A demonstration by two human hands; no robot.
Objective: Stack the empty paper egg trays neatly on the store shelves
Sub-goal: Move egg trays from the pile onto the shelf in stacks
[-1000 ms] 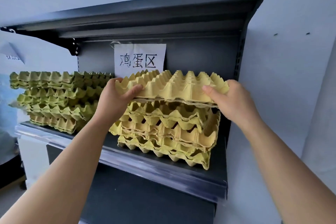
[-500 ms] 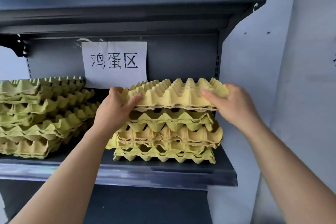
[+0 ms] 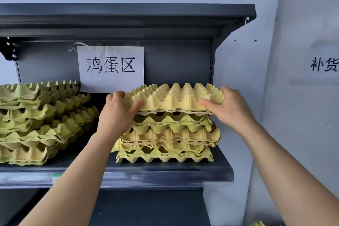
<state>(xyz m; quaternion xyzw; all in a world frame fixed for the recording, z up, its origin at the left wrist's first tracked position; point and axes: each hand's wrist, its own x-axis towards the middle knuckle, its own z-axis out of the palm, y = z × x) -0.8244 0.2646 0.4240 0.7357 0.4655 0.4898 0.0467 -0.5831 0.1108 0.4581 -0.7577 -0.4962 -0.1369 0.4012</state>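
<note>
The yellow moulded-paper egg tray (image 3: 174, 99) is located on top of the right-hand stack of yellow-green paper trays (image 3: 165, 139), level, with its lower rim seated on the tray beneath. This stack is carried by the dark grey metal shelf (image 3: 211, 170), near its right end and under a second dark grey shelf board (image 3: 128, 16). A left-hand stack of greenish paper trays (image 3: 42, 121) is set on the same shelf, apart from the right-hand stack and loosely aligned, with its layers fanned out. A white paper sign with black characters (image 3: 111, 68) is fixed to the back panel between the two stacks. The top tray is gripped at both ends. The left hand (image 3: 117, 113) is curled over the left edge, thumb laid on the front face. The right hand (image 3: 229, 108) is wrapped round the right edge, thumb pressed against the front face.
</note>
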